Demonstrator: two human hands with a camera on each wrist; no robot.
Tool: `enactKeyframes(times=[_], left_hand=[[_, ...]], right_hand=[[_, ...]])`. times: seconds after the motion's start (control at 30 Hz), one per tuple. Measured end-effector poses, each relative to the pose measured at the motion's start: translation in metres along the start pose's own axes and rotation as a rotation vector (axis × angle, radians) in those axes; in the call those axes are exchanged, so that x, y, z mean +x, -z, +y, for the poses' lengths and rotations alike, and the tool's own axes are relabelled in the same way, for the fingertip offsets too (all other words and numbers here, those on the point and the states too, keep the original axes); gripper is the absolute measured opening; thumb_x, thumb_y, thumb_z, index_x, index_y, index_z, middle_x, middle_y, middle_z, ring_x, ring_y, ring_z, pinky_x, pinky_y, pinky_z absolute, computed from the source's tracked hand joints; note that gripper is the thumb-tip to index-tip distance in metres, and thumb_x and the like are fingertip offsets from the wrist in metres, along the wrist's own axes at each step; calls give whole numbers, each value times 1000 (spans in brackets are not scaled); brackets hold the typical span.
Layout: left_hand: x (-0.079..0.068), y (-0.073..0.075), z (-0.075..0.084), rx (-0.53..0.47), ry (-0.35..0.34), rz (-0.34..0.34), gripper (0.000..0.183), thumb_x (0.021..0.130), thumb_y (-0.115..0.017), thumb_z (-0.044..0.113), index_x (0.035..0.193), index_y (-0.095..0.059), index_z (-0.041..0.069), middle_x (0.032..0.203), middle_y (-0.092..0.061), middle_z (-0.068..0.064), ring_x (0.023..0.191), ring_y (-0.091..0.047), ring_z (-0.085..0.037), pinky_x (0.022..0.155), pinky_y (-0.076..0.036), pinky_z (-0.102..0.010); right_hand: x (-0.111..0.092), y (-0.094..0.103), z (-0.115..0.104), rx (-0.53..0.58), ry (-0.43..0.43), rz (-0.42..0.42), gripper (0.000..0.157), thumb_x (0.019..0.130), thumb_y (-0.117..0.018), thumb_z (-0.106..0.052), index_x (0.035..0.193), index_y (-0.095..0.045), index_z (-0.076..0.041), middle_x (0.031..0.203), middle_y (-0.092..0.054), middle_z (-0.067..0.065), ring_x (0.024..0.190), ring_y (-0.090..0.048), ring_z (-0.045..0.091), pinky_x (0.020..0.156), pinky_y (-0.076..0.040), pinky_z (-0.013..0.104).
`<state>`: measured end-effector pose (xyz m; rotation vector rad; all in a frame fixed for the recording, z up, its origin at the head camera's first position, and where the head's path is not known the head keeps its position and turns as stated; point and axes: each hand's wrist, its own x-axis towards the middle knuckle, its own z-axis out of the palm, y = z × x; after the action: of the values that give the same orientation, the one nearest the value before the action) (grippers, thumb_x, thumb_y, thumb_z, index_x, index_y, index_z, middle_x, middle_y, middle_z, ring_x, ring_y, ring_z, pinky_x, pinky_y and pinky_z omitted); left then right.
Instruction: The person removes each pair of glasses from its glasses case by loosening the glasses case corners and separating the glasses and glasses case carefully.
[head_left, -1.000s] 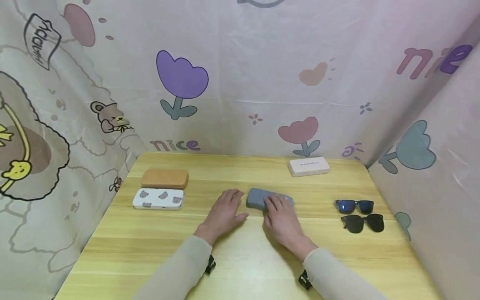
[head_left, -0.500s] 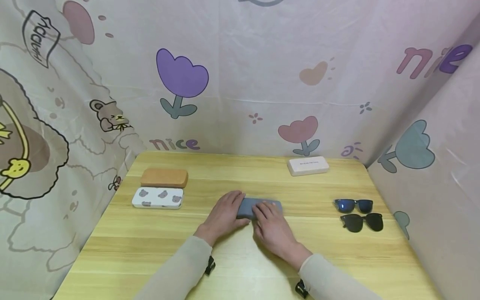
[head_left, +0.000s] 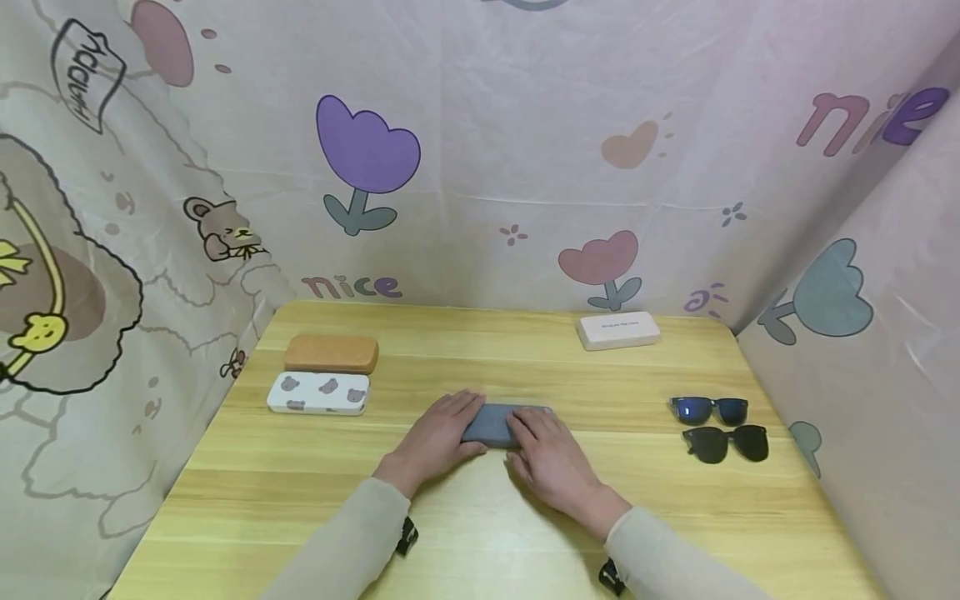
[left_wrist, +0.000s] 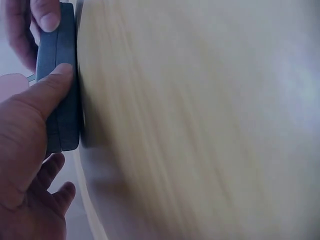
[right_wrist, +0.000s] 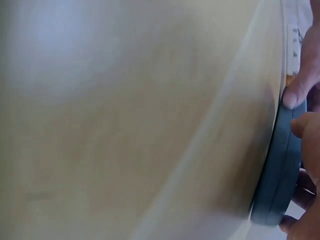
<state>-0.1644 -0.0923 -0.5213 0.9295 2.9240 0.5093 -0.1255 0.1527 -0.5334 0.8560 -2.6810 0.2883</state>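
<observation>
A blue-grey glasses case point(head_left: 497, 426) lies closed on the wooden table, a seam running along its side in both wrist views. My left hand point(head_left: 437, 435) grips its left end, thumb on the near side and fingers over the top and far side. My right hand point(head_left: 553, 457) holds the right part, fingers over the top. In the right wrist view, the right thumb touches the side of the case point(right_wrist: 280, 165) near the seam. The left wrist view has the left thumb point(left_wrist: 57, 82) pressed across the seam. The far side of the case is hidden.
At the left lie an orange-brown case point(head_left: 332, 353) and a white case with bear prints point(head_left: 318, 393). A pale case point(head_left: 618, 331) stands at the back right. Blue-lensed sunglasses point(head_left: 708, 411) and dark sunglasses point(head_left: 726, 443) lie at the right. Printed curtains point(head_left: 480, 150) surround the table point(head_left: 480, 517).
The glasses case has slid left and nearer to me under my right hand, and has straightened. My left hand, apart from it a second ago, now holds its left end.
</observation>
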Motion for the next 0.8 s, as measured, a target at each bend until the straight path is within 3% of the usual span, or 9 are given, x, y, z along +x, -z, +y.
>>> enactKeyframes(times=[0.23,0.5,0.8], left_hand=[[-8,4,-3,-56,16,-14,81,98,-74,44,162,-40,7,164,-45,-13,154,-40,-30,128,-28,-47],[-15,7,-8,-159,116,17,81,91,-83,39,156,-49,6,158,-51,-19,149,-45,-37,124,-34,-52],[-11,8,-16,-163,115,-10,82,85,-86,41,151,-54,3,147,-59,-13,142,-49,-34,122,-37,-50]], right_hand=[[-3,7,15,-10,-8,-32,62,98,-74,-39,145,-59,-2,144,-61,15,135,-56,34,117,-42,52],[-4,11,18,-3,-19,-35,61,97,-74,-40,144,-61,-3,143,-63,14,134,-57,33,116,-42,54],[-4,10,16,7,-32,-29,61,98,-74,-42,142,-61,-2,141,-64,14,133,-58,34,116,-42,54]])
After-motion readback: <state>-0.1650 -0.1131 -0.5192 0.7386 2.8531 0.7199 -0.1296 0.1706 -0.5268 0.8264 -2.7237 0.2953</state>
